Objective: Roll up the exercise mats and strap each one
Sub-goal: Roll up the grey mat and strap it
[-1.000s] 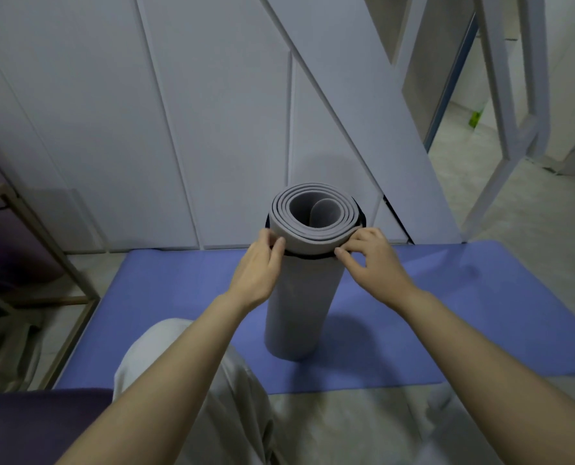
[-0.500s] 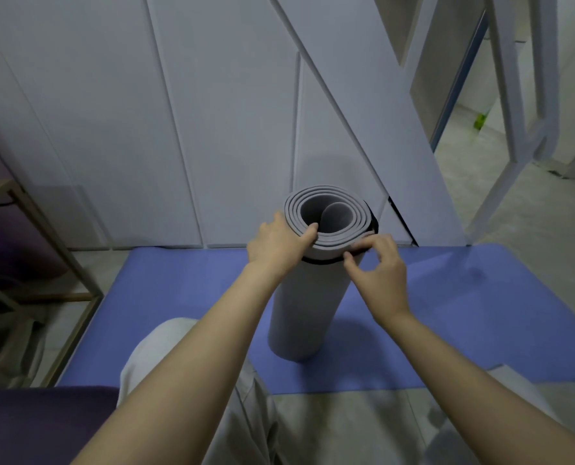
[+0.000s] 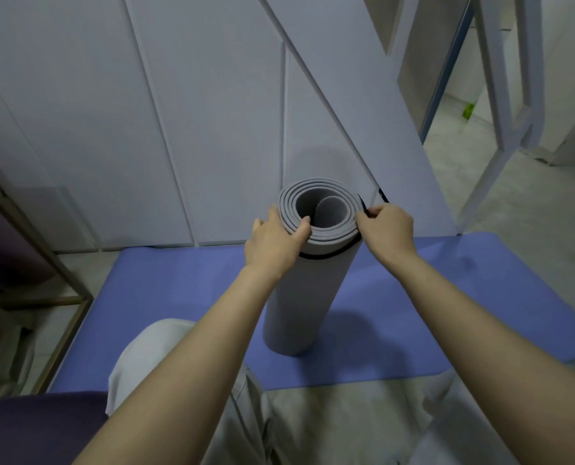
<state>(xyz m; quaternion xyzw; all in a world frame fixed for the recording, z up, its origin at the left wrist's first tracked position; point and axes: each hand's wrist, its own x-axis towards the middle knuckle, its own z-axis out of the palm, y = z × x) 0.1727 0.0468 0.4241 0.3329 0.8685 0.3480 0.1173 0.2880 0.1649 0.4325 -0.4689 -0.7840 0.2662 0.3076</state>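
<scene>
Grey rolled mat (image 3: 299, 297): stands on end on the blue mat (image 3: 178, 297), so its top rim faces both hands.
Left hand (image 3: 272, 243): grips the rim, thumb hooked into the hollow and fingers on the outer wall. This probably steadies the roll and stops the coils loosening.
Right hand (image 3: 388, 229): pinches the free end of the black strap (image 3: 326, 257) just beside the rim, seemingly to cinch it.
Black strap: 1 loop round the roll near its top.
Blue mat: flat, unrolled, not yet strapped.
Writing: none legible.

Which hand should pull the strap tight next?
Right hand: it pinches the black strap beside the roll's top. The left hand grips the grey mat at its rim, steadying it.
</scene>
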